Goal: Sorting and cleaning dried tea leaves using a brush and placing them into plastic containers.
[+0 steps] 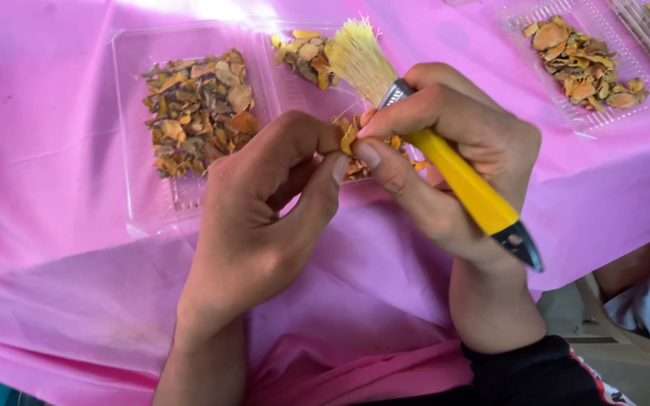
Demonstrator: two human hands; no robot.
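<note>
- We see the left hand (253,225) with its thumb and first finger pinched shut on a small orange piece (348,139), so its grip is grasping that piece.
- The right hand (453,158) meets it there. Its thumb and first finger touch the same orange piece from the other side.
- The right hand's grip is also clenched around a paintbrush (445,162). The yellow handle runs through the fist and its dark tip sticks out low on the right.
- The brush's pale bristles (359,56) point up and away from us, above both hands.
- The orange piece is held up in the air, just above a little heap of pieces (355,167) like it that the hands partly hide.
- Behind the hands lies a clear plastic tray (133,135) with dried brown and orange chips (197,109) in its left half and a few yellow chips (304,54) in its right half.
- Far to the right is another clear tray (592,124) full of orange chips (582,66).
- A pink plastic sheet (54,225) covers the bench under all of it.
</note>
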